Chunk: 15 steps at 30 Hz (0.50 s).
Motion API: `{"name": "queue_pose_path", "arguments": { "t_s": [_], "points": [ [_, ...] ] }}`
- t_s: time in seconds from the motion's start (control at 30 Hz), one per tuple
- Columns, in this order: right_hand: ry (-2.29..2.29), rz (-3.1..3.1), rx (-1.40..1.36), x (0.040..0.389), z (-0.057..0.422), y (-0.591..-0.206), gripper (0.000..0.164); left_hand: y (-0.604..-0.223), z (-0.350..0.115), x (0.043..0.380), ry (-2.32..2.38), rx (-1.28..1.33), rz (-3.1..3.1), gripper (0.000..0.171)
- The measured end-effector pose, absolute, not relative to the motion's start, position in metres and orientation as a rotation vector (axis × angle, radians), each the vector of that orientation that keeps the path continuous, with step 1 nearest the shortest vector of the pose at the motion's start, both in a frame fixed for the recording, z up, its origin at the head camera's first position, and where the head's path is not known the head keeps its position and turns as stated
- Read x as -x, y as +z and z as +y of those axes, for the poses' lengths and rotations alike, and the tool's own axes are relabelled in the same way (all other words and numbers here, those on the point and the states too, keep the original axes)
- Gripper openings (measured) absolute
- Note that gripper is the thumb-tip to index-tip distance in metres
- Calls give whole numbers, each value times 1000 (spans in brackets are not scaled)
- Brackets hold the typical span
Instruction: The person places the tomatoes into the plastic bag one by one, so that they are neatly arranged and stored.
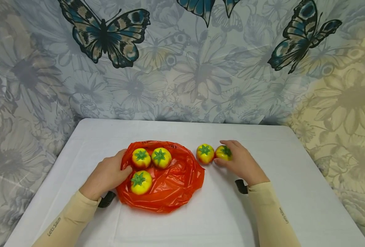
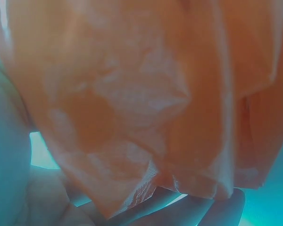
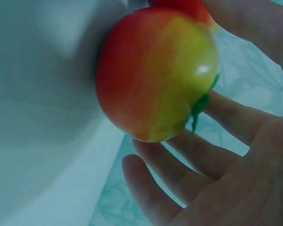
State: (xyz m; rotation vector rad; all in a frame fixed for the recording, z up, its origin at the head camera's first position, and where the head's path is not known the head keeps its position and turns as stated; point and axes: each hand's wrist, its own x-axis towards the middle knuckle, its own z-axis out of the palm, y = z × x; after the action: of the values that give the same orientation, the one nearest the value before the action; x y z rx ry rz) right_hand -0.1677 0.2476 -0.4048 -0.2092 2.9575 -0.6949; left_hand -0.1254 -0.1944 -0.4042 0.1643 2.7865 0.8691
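White table (image 1: 309,192), red plastic bag (image 1: 173,178) on it, one red-and-yellow tomato (image 1: 205,154) just right of the bag, second tomato (image 1: 222,153) beside it

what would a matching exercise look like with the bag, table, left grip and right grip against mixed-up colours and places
1. Bag
2. Left grip
3. Right grip
4. Table

A. at the rightmost fruit
B. white
C. red
D. at the bag's left edge

Pairs: 1-C, 2-D, 3-A, 4-B
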Motion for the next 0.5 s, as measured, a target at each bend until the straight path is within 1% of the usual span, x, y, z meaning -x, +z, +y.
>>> {"name": "queue_pose_path", "arguments": {
  "t_s": [0.5],
  "points": [
    [-619, 2943, 136, 169, 247, -411, 76, -403, -194, 125, 849, -174, 2806, 68]
  ]
}}
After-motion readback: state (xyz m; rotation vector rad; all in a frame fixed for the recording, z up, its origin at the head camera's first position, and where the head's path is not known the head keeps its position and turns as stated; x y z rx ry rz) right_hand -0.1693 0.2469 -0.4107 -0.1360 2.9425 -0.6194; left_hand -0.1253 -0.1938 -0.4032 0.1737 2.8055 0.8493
